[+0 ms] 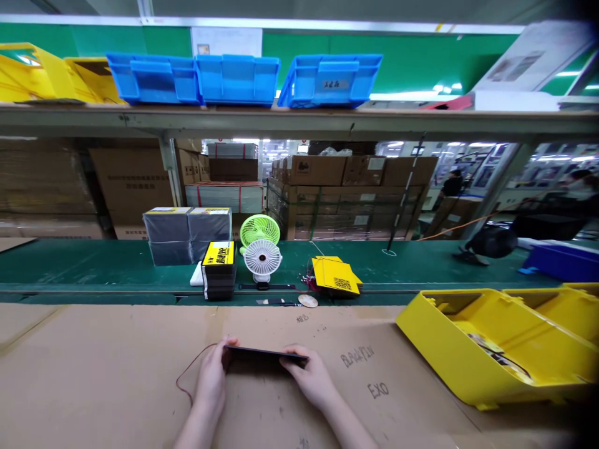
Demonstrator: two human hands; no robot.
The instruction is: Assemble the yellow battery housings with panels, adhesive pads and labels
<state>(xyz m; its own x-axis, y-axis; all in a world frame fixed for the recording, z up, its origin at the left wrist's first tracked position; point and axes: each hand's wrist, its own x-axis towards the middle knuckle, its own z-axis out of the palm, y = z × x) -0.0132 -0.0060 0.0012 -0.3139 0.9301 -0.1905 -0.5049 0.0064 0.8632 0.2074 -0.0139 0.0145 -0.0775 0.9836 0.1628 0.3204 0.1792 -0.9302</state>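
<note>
A thin, flat black panel [262, 355] is held just above the cardboard, seen nearly edge-on. My left hand [216, 368] grips its left end, and my right hand [306, 374] grips the right end with the thumb along the near edge. From beside my left hand a thin dark red wire [180, 380] loops out to the left. What kind of part the panel is, I cannot tell. Beyond my hands lie yellow cards [334, 274] with red wires, a round pale disc [307, 301] and a stack of black-and-yellow boxes [219, 271].
Cardboard [116, 368] covers the near bench. Yellow bins [468, 349] with parts stand at the right. A white fan [262, 259] and a green fan [259, 229] stand on the green surface near grey wrapped boxes [168, 234]. Blue bins [238, 81] line the shelf above.
</note>
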